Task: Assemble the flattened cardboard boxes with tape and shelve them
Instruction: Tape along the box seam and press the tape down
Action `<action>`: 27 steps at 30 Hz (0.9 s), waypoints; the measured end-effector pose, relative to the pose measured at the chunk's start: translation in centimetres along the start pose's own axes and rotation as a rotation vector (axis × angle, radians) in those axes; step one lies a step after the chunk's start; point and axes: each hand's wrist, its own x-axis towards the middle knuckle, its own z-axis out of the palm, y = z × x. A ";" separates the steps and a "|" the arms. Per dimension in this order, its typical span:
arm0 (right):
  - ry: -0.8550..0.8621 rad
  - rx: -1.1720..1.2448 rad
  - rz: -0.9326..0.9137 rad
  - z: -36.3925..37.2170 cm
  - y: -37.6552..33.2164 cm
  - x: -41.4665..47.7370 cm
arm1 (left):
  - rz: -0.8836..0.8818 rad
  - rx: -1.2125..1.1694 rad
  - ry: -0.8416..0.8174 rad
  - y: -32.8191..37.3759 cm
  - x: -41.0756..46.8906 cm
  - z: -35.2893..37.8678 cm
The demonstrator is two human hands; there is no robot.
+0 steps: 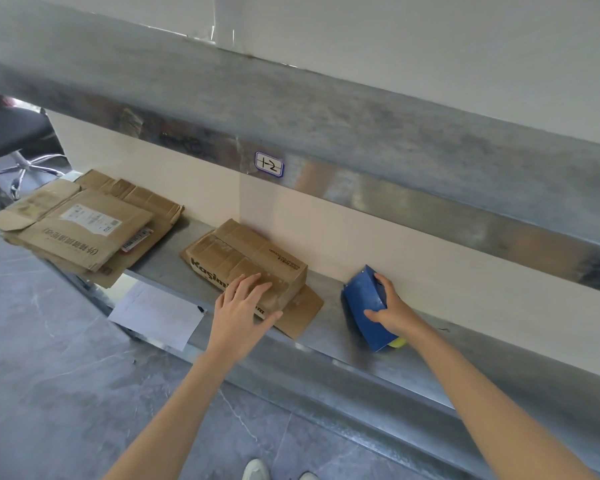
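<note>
The box (pixel 246 251) looks light and stiff: hold its corners. The left grip (pixel 239 306) rests flat on it; the right grip (pixel 394 306) clasps the tape dispenser (pixel 362 299).

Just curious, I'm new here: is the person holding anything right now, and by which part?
The right hand grips the blue tape dispenser round its body, thumb on the blue face. The left hand only rests flat on the cardboard box.

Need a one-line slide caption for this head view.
Left hand rests on a taped cardboard box on the shelf while the right hand grips a blue tape dispenser; flattened boxes lie stacked nearby.
</note>
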 end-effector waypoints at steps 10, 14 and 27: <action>0.194 -0.220 -0.131 0.5 -1.5 -1.2 | 0.082 -0.006 0.050 -1.5 -0.4 0.0; 0.231 -0.268 -0.170 -0.1 -1.5 -1.6 | 0.059 0.005 0.028 -1.1 -0.2 0.6; 0.192 -0.378 -0.290 -1.3 -0.4 -3.9 | 0.067 -0.135 0.057 -2.4 -0.7 0.2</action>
